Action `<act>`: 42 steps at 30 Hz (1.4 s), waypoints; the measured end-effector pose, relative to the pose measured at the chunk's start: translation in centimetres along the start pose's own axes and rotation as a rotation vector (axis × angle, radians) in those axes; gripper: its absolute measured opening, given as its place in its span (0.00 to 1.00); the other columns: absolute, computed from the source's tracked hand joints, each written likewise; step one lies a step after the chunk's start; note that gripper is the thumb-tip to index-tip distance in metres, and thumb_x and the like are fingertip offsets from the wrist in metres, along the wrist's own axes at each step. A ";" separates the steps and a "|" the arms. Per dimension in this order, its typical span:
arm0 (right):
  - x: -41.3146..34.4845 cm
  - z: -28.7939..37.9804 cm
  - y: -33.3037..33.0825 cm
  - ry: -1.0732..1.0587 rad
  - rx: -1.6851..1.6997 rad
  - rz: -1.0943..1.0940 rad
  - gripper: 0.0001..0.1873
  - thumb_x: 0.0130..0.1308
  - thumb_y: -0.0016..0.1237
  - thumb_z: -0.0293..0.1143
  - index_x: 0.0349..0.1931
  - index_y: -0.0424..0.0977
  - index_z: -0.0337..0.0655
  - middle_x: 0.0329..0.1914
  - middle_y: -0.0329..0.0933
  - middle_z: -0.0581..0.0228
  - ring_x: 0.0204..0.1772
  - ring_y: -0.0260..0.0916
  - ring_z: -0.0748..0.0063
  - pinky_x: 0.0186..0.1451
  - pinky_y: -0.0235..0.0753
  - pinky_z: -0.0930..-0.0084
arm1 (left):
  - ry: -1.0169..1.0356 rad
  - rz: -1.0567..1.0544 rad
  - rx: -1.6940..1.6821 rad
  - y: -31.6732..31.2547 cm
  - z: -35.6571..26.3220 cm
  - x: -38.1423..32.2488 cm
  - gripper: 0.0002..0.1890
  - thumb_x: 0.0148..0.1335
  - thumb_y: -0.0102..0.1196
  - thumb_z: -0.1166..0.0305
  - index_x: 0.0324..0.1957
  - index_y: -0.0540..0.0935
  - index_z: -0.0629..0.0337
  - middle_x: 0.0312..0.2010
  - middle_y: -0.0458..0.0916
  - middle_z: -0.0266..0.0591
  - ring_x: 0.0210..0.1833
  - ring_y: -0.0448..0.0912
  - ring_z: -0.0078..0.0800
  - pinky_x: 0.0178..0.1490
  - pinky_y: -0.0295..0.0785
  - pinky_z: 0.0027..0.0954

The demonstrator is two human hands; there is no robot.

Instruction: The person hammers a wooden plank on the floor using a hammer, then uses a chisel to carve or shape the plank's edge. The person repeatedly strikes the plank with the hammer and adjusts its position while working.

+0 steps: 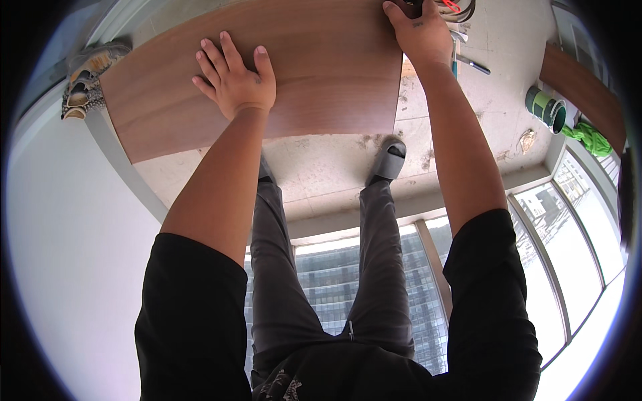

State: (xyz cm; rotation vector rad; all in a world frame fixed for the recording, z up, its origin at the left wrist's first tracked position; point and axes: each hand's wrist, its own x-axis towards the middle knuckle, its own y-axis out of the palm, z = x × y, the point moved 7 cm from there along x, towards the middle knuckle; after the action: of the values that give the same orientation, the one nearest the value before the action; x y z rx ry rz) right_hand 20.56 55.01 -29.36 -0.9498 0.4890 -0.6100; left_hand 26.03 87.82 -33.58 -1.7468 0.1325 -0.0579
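Observation:
A large brown wood-grain board (321,75) spans the upper middle of the view, its lower edge in front of my feet. My left hand (235,75) lies palm down on its face with the fingers spread. At the board's top right corner is my right hand (421,30), its thumb and fingers around a dark object (412,4) that is mostly cut off by the picture's top edge. A hammer (455,45) and a utility knife (474,64) lie on the floor just right of my right wrist.
Coiled cable (464,11) lies at the top right. Shoes (83,82) stand against the left wall. A green bucket (546,110), a bright green cloth or bag (592,139) and another brown board (582,90) are at the right. Windows (546,205) rise behind a low ledge.

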 end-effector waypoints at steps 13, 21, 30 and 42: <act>-5.2 -2.7 0.3 0.092 -0.110 0.110 0.33 0.57 0.59 0.61 0.41 0.70 0.36 0.38 0.83 0.47 0.44 0.83 0.44 0.50 0.80 0.56 | 0.006 0.008 0.030 0.1 -0.1 0.0 0.40 0.71 0.34 0.39 0.79 0.52 0.46 0.81 0.43 0.48 0.83 0.40 0.46 0.81 0.29 0.60; -10.7 -4.5 0.2 0.201 0.005 0.155 0.28 0.57 0.62 0.55 0.39 0.70 0.38 0.37 0.84 0.54 0.41 0.83 0.48 0.48 0.80 0.56 | 0.016 -0.011 0.015 0.1 -0.1 -0.1 0.40 0.71 0.35 0.39 0.79 0.53 0.47 0.81 0.44 0.49 0.83 0.40 0.46 0.81 0.30 0.61; -18.2 -6.8 -0.2 0.245 0.070 0.114 0.25 0.57 0.66 0.49 0.37 0.68 0.39 0.32 0.82 0.54 0.37 0.82 0.50 0.43 0.79 0.58 | 0.025 -0.015 -0.004 0.2 -0.3 -0.1 0.40 0.71 0.36 0.39 0.79 0.53 0.49 0.81 0.43 0.51 0.83 0.40 0.48 0.80 0.29 0.61; -33.4 -13.2 -3.2 0.299 0.171 0.109 0.33 0.58 0.67 0.46 0.55 0.69 0.36 0.36 0.79 0.50 0.37 0.80 0.44 0.42 0.79 0.57 | 0.031 -0.041 -0.016 0.4 -0.2 -0.2 0.41 0.70 0.38 0.37 0.78 0.54 0.47 0.81 0.44 0.50 0.83 0.40 0.47 0.80 0.29 0.60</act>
State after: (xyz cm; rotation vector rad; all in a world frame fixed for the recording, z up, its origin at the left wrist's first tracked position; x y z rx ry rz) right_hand -13.02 68.19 -29.19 -0.6673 0.7381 -0.6872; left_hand 25.82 87.59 -33.90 -1.7656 0.1199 -0.1142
